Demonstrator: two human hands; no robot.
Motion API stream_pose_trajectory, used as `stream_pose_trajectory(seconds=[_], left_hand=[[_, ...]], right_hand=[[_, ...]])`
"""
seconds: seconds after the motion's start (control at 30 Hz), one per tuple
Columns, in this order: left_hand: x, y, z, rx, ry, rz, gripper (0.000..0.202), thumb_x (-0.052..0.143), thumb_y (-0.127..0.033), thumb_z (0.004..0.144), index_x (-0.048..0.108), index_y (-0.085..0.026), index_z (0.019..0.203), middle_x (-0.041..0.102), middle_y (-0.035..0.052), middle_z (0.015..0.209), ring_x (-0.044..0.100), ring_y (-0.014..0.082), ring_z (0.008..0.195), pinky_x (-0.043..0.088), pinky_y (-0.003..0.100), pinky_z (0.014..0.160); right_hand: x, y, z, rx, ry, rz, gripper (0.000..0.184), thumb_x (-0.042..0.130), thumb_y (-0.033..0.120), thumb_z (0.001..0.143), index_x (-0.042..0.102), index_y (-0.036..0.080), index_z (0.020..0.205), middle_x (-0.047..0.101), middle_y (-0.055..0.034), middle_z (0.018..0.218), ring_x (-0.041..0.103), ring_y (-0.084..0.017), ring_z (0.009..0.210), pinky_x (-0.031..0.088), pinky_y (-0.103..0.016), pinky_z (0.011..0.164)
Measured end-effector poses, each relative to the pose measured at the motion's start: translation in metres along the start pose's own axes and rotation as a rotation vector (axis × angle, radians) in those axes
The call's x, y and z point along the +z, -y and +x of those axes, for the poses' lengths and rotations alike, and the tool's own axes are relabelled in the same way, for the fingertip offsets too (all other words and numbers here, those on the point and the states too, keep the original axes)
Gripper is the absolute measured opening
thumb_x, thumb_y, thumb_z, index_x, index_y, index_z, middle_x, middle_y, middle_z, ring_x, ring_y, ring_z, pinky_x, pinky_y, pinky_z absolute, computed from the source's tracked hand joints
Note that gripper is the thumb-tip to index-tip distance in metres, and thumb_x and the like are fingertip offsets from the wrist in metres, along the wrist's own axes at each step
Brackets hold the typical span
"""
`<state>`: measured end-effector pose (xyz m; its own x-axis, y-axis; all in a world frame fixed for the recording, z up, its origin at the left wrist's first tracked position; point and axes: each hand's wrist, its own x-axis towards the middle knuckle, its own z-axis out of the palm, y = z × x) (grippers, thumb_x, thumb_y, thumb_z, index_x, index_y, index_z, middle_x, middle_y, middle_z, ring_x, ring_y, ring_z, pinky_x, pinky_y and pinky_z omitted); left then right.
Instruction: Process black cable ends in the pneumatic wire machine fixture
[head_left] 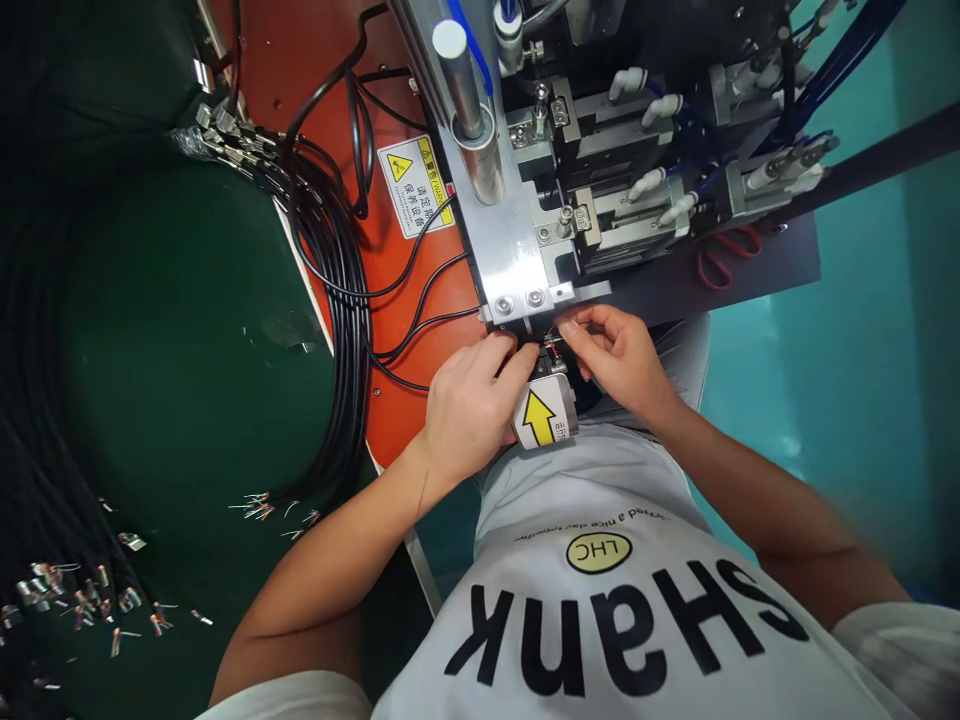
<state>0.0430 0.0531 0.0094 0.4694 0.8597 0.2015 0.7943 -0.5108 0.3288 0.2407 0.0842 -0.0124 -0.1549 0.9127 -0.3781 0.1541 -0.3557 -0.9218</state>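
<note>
My left hand (476, 400) is closed at the front of a metal fixture, thumb and index finger pressed down beside a small work spot. A black cable (405, 380) runs from the left into this hand; its gripped part is hidden. Just past the thumb tip show thin coloured wires (551, 345), one of them red. My right hand (619, 355) pinches at these fine wires from the other side, its other fingers curled. Directly below is a round metal part with a white label and yellow arrow (539, 419). Above the fingers sits the fixture's silver plate (517, 265).
Pneumatic cylinders (626, 220) with white fittings and blue hoses fill the upper right. Red-handled scissors (727, 258) lie on the dark ledge. A thick bundle of black cables (345, 270) curves over the orange base (401, 420) and green mat (187, 350). More stripped cable ends lie lower left.
</note>
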Motion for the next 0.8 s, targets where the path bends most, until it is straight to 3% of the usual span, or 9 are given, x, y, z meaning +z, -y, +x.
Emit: stream_pose_trajectory(seconds=[0.1, 0.2, 0.33, 0.43, 0.6, 0.67, 0.8], left_hand=[[0.001, 0.002, -0.002, 0.018, -0.001, -0.036, 0.031, 0.044, -0.02, 0.097, 0.062, -0.015, 0.122, 0.067, 0.0132, 0.106, 0.061, 0.0221, 0.088, 0.046, 0.034, 0.074], [0.002, 0.002, -0.002, 0.023, -0.003, -0.013, 0.031, 0.044, -0.02, 0.097, 0.061, -0.015, 0.123, 0.067, 0.0129, 0.105, 0.06, 0.0222, 0.088, 0.044, 0.035, 0.073], [-0.001, 0.0, 0.001, 0.014, -0.015, 0.034, 0.029, 0.046, -0.022, 0.098, 0.063, -0.016, 0.121, 0.067, 0.0125, 0.101, 0.058, 0.0239, 0.091, 0.04, 0.036, 0.073], [-0.005, -0.005, 0.002, -0.015, -0.029, 0.124, 0.027, 0.047, -0.022, 0.098, 0.065, -0.019, 0.118, 0.065, 0.0118, 0.097, 0.056, 0.0243, 0.089, 0.037, 0.036, 0.071], [-0.014, -0.024, 0.003, -0.046, 0.048, 0.217, 0.032, 0.043, -0.017, 0.099, 0.062, -0.016, 0.125, 0.063, 0.011, 0.089, 0.054, 0.0228, 0.079, 0.036, 0.035, 0.066], [-0.016, -0.031, 0.002, -0.05, 0.105, 0.2, 0.037, 0.039, -0.013, 0.098, 0.057, -0.011, 0.13, 0.064, 0.0137, 0.095, 0.055, 0.0232, 0.081, 0.04, 0.036, 0.068], [-0.014, -0.032, -0.001, -0.058, 0.152, 0.117, 0.041, 0.034, -0.011, 0.098, 0.051, -0.005, 0.136, 0.062, 0.0183, 0.11, 0.056, 0.0258, 0.094, 0.047, 0.038, 0.078]], right_hand=[[0.006, 0.001, -0.002, -0.131, -0.104, -0.12, 0.017, 0.069, 0.037, 0.088, 0.067, 0.02, 0.088, 0.059, 0.0026, 0.067, 0.046, -0.008, 0.048, 0.039, -0.025, 0.047], [0.013, 0.004, -0.007, -0.34, -0.215, -0.289, 0.007, 0.065, 0.025, 0.089, 0.065, 0.02, 0.084, 0.06, 0.0008, 0.074, 0.052, -0.011, 0.057, 0.047, -0.028, 0.062], [0.012, 0.007, -0.013, -0.463, -0.215, -0.418, 0.005, 0.061, 0.021, 0.09, 0.064, 0.021, 0.086, 0.063, -0.002, 0.084, 0.057, -0.013, 0.066, 0.048, -0.029, 0.067], [0.009, 0.005, -0.011, -0.368, -0.215, -0.363, 0.007, 0.061, 0.022, 0.09, 0.062, 0.02, 0.084, 0.061, -0.001, 0.082, 0.055, -0.012, 0.064, 0.046, -0.029, 0.066], [0.004, 0.002, 0.0, 0.073, -0.001, 0.064, 0.015, 0.064, 0.03, 0.089, 0.062, 0.018, 0.081, 0.054, 0.0036, 0.066, 0.043, -0.007, 0.046, 0.034, -0.024, 0.046], [0.001, 0.003, 0.0, 0.122, 0.043, 0.134, 0.018, 0.066, 0.034, 0.088, 0.064, 0.017, 0.081, 0.055, 0.0032, 0.067, 0.044, -0.006, 0.046, 0.034, -0.023, 0.045], [0.0, 0.001, -0.014, 0.107, -0.032, 0.122, 0.028, 0.068, 0.046, 0.087, 0.065, 0.018, 0.085, 0.059, 0.0019, 0.072, 0.047, -0.006, 0.05, 0.035, -0.023, 0.046]])
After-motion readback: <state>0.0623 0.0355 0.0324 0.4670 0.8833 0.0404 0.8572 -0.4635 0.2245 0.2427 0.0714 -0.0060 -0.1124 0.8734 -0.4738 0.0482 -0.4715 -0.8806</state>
